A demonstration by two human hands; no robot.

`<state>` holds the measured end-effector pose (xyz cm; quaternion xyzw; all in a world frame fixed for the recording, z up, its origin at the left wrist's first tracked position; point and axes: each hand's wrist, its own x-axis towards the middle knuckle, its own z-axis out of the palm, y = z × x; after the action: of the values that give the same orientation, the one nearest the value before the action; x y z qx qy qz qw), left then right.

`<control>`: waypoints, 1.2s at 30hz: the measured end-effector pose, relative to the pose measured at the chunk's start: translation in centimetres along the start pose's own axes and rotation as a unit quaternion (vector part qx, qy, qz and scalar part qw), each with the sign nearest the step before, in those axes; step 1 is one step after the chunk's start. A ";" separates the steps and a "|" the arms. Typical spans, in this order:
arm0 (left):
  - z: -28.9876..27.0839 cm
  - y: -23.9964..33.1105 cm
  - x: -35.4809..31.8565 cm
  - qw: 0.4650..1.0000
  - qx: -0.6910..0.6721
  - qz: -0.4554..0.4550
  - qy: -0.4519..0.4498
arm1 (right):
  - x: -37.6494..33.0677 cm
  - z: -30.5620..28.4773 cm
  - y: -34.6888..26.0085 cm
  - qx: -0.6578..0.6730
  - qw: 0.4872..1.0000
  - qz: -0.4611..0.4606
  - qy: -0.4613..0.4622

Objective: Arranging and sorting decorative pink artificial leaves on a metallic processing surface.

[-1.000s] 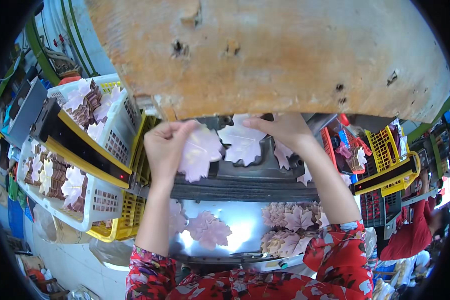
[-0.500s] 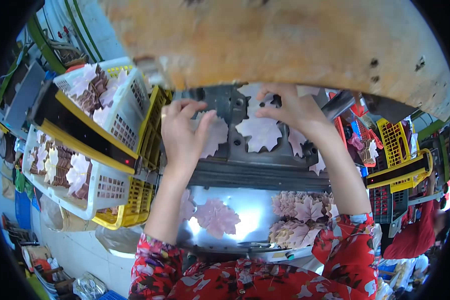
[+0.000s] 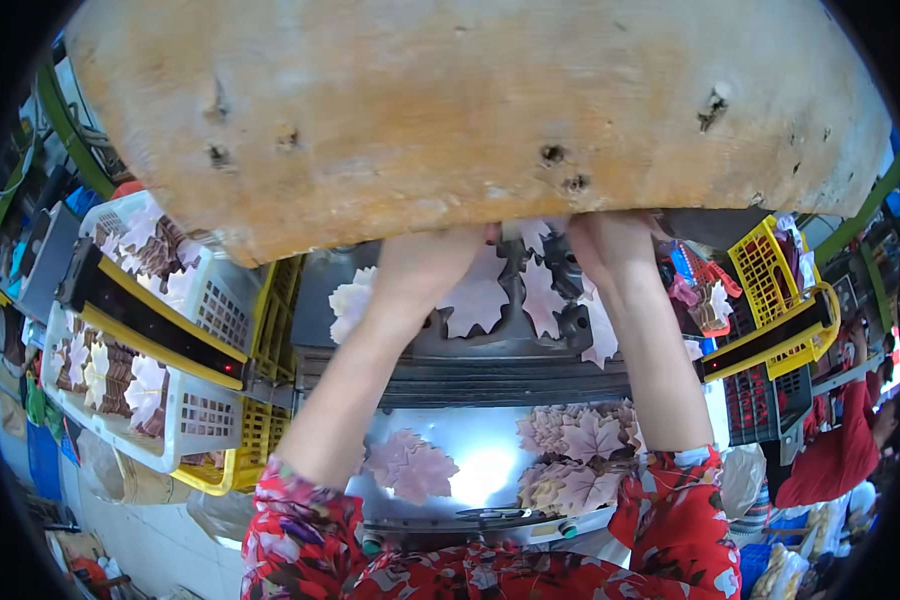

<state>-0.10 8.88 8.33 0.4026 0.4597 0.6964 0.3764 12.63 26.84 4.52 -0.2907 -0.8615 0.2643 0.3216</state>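
Both my arms reach forward over a dark metal mould plate (image 3: 315, 300) with several pale pink maple-leaf-shaped pieces on it. My left hand (image 3: 432, 262) is over the plate, between a leaf piece (image 3: 350, 305) at the left and a larger leaf piece (image 3: 478, 298) in the middle. Its fingers pass out of sight at the edge of a wooden board (image 3: 450, 130). My right hand (image 3: 615, 245) is at the right of the plate, near another leaf piece (image 3: 598, 330). The board hides its fingers too, so what either hand holds does not show.
On the shiny metal shelf (image 3: 480, 430) in front lie a few leaves (image 3: 410, 465) and leaf stacks (image 3: 575, 445). White baskets of leaves (image 3: 175, 415) stand left, beside a yellow-black bar (image 3: 160, 320). A matching bar (image 3: 770, 338) and yellow basket (image 3: 760, 262) are right. A person in red (image 3: 830, 455) sits beyond.
Both hands have moved forward, and their fingers have gone behind the board's edge. The view has shifted, so the board covers more of the picture and the mould plate.
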 end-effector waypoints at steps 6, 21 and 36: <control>-2.2 -5.6 5.2 0.959 0.258 0.098 0.065 | 1.9 1.4 -0.3 0.407 0.908 -0.091 0.051; -2.1 -5.4 -25.3 0.970 -0.077 -0.219 0.069 | -27.8 -4.2 -5.2 0.536 0.617 0.434 -0.380; -5.1 -14.3 -40.1 0.860 0.238 -0.302 0.337 | -44.2 -4.2 3.7 0.200 0.824 0.527 -0.054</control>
<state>13.26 -24.47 -15.09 0.0622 0.8091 0.5114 0.2829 44.47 0.87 -12.83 -0.6149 -0.5216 0.5753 0.1376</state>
